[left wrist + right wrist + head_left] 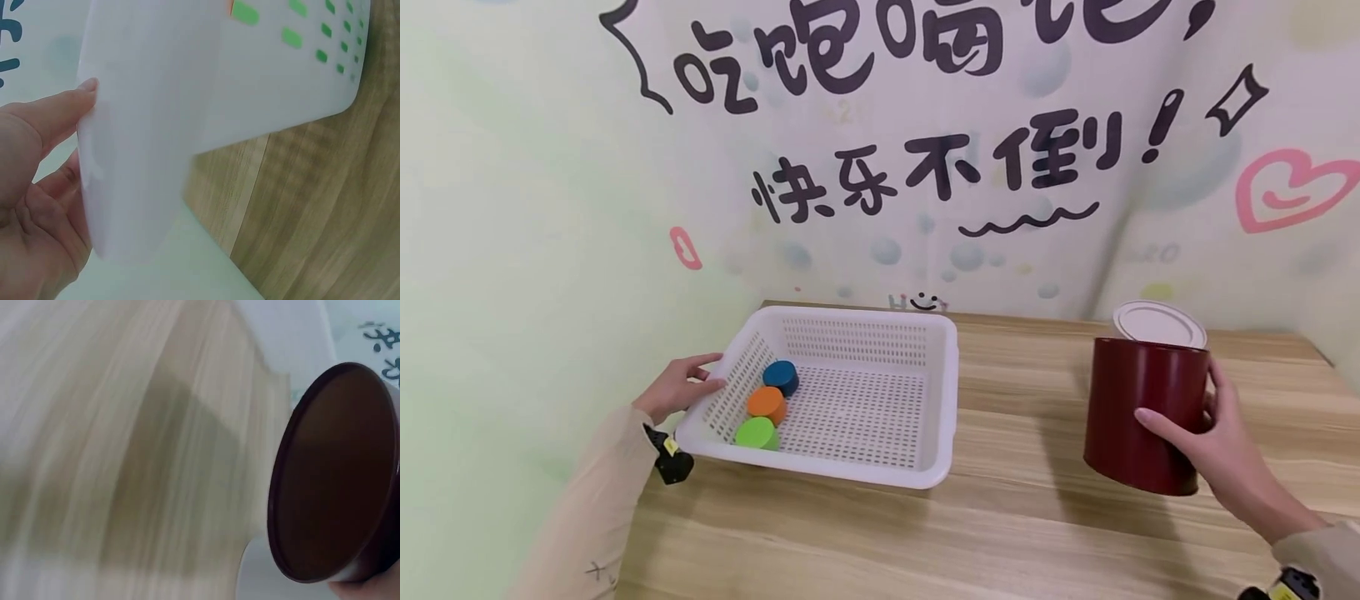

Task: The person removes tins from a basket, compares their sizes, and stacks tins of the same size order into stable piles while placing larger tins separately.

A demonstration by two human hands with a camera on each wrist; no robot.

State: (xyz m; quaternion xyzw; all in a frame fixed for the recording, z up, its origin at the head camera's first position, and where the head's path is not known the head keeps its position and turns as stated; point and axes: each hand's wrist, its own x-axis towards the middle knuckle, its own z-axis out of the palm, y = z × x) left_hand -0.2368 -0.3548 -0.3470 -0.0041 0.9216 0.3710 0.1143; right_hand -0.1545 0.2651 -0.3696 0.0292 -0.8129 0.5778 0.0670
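My left hand (679, 387) pinches the left rim of a white perforated plastic basket (943, 400), thumb on one side and fingers on the other. Along the basket's left side inside lie a blue round block (781, 377), an orange one (767, 405) and a green one (757, 433). To the right, my right hand (1221, 450) grips a dark red canister (1138, 417), its thumb across the front and its fingers around the far side. The canister is off the table, its brown end face (337, 481) in the right wrist view.
Behind the canister is a white round lid-like top (1161, 323), mostly hidden below. The wooden table (1000, 533) meets a printed cloth wall (865, 267) at its back edge and another pale wall on the left.
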